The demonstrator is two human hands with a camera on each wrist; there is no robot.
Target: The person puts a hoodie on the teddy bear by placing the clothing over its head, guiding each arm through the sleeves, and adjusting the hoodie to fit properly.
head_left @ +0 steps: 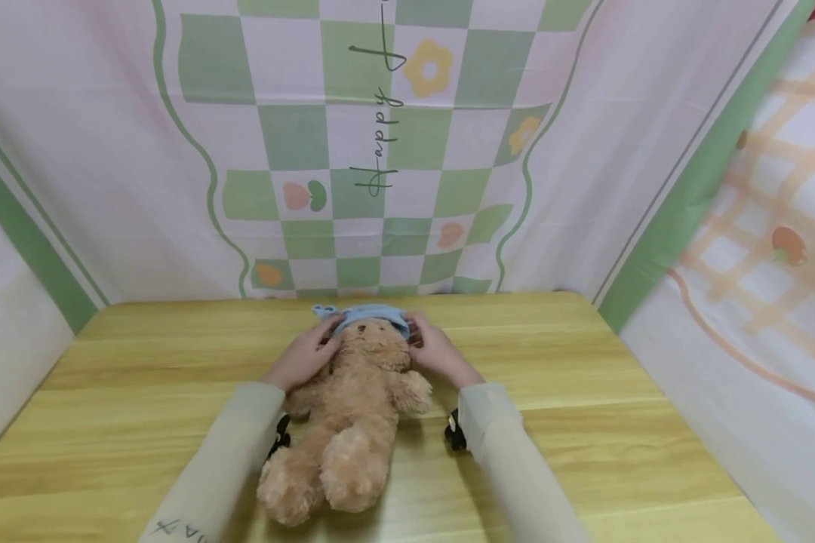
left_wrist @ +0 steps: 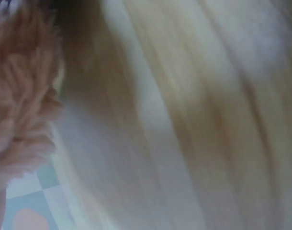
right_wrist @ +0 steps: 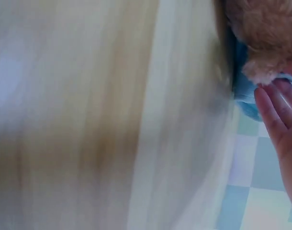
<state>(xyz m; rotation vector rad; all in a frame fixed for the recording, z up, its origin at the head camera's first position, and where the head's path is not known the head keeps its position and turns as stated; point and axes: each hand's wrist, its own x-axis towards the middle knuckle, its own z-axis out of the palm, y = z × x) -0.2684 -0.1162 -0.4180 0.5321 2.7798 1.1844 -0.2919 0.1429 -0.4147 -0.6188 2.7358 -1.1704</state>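
A light-brown plush teddy bear (head_left: 360,396) lies on its back on the wooden table, head toward the back edge. On its head is a light-blue hat (head_left: 373,311), with a small blue piece sticking out at the left. My left hand (head_left: 309,353) holds the hat's edge at the left side of the head; its fingertips are partly hidden. At the opposite side, my right hand (head_left: 436,350) pinches the hat's rim. The right wrist view shows its fingers (right_wrist: 275,108) against the blue cloth and brown fur. Only fur (left_wrist: 21,100) and table appear clearly in the left wrist view.
The wood-grain table (head_left: 570,422) extends around the bear on both sides. Behind its back edge hangs a checkered green-and-white cloth (head_left: 360,136) with printed lettering. Another cloth with an orange grid (head_left: 774,188) hangs at the right. Dark wrist devices (head_left: 456,431) sit under both sleeves.
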